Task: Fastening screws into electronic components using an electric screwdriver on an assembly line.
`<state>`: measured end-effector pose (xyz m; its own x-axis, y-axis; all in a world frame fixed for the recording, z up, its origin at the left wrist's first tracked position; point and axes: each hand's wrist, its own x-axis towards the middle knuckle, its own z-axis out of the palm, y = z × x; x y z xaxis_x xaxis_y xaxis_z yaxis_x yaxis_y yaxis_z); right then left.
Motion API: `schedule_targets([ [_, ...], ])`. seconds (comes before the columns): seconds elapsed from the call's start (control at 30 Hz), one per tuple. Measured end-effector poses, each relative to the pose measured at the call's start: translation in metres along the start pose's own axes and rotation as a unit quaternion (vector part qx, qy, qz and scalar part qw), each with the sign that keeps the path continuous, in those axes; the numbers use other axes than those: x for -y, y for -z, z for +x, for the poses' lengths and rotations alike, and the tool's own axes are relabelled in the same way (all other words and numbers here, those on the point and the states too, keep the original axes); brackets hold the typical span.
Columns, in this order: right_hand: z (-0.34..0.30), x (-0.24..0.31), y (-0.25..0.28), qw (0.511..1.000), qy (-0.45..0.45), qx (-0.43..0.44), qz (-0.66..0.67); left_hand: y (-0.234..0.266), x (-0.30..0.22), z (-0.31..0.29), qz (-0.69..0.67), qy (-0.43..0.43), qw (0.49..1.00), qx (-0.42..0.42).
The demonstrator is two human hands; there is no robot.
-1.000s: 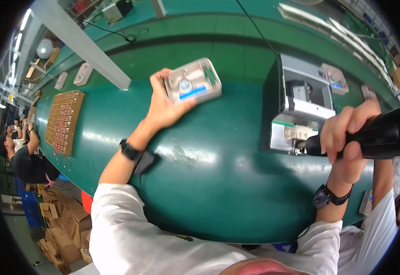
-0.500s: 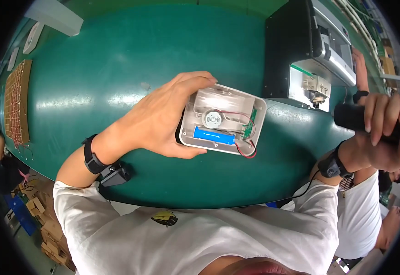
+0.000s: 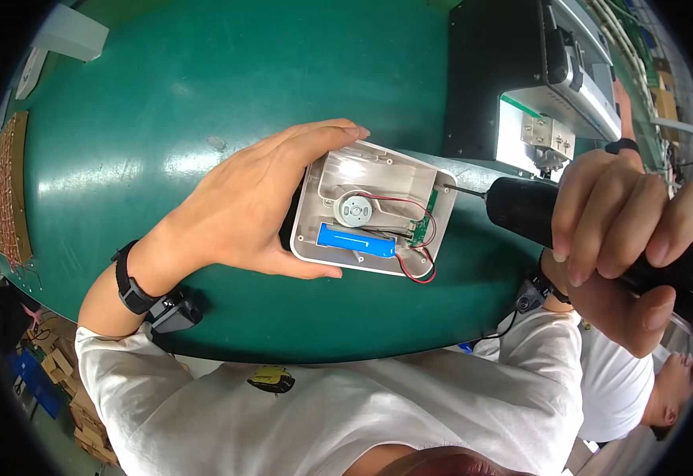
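Note:
My left hand (image 3: 239, 202) grips a white plastic housing (image 3: 398, 176) from its left side, with the open face turned up. Inside sit a round metal motor (image 3: 354, 210), a blue cylindrical battery (image 3: 357, 239) and a small green circuit board (image 3: 419, 230). Thin red and black wires (image 3: 426, 274) loop over the housing's lower right edge. Fingers of my right hand (image 3: 612, 222) wrap round a black electric screwdriver (image 3: 521, 208). Its thin bit points left, the tip at the housing's upper right corner; whether it sits in a screw cannot be made out.
A black and silver machine (image 3: 493, 79) stands on the green table (image 3: 283, 71) at the far right. A board with red wires (image 3: 7, 186) lies at the left edge, below a white block (image 3: 70, 33). Another person (image 3: 620, 389) is at the right; cardboard pieces (image 3: 61, 365) lie lower left.
My right hand has brought the screwdriver left and into full view, its bit now at the housing's corner. The housing, still in my left hand, sits slightly further left in the picture.

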<state>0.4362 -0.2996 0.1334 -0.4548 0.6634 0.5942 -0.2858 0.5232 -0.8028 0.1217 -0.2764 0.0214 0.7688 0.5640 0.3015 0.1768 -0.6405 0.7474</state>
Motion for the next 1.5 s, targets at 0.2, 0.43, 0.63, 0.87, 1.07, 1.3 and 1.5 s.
schedule_targets([
  [0.2, -0.001, -0.009, -0.001, 1.000, 0.014, 0.017, 0.010, -0.001, 0.000, 0.001, -0.005, -0.005, 1.000, -0.001],
  [0.43, -0.002, -0.019, -0.001, 0.999, 0.011, 0.031, 0.029, -0.001, 0.001, 0.000, -0.003, -0.004, 1.000, -0.003],
  [0.63, -0.001, -0.016, -0.004, 1.000, -0.012, 0.017, 0.024, -0.002, -0.001, 0.002, 0.001, -0.007, 1.000, -0.002],
  [0.87, 0.001, -0.006, -0.014, 0.998, -0.067, -0.008, -0.021, 0.001, 0.001, 0.001, -0.011, -0.005, 1.000, 0.006],
  [1.07, 0.004, -0.014, -0.017, 0.999, -0.048, -0.026, 0.000, 0.003, 0.002, -0.001, 0.008, -0.013, 1.000, -0.003],
  [1.3, 0.005, -0.020, -0.018, 0.999, -0.034, -0.032, 0.000, 0.002, 0.005, 0.000, 0.028, -0.035, 0.999, -0.008],
  [1.5, 0.008, -0.026, -0.018, 0.999, -0.032, -0.043, 0.011, 0.002, 0.005, 0.000, 0.011, -0.020, 1.000, 0.017],
])
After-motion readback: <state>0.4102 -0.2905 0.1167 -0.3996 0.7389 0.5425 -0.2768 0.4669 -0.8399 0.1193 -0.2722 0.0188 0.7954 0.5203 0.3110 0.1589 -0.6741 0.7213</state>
